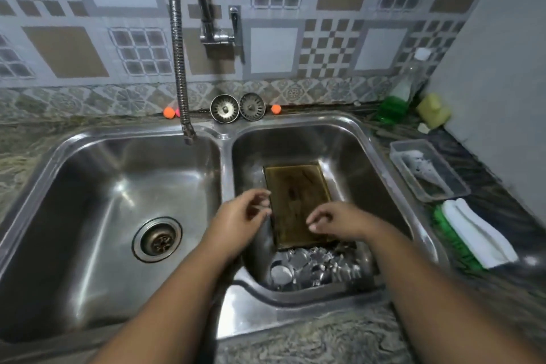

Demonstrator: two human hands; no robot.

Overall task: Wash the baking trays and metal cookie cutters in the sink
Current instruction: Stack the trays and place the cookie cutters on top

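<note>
1. 2 sink basins: left basin (97, 186), right basin (351, 151).
2. 1 baking tray (295, 195).
3. 1 heap of cookie cutters (313, 266), too tangled to count.
4. 2 strainers (224, 108) (252, 106).
5. 2 orange balls (169, 112) (276, 109).
6. 1 brush (472, 233), 1 plastic container (396, 151), 1 soap bottle (396, 100).

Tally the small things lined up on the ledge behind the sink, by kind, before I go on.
Round metal sink strainers: 2
Small orange balls: 2
Small pink object, mostly hidden behind the flexible metal tap hose: 1
Total: 5
</note>
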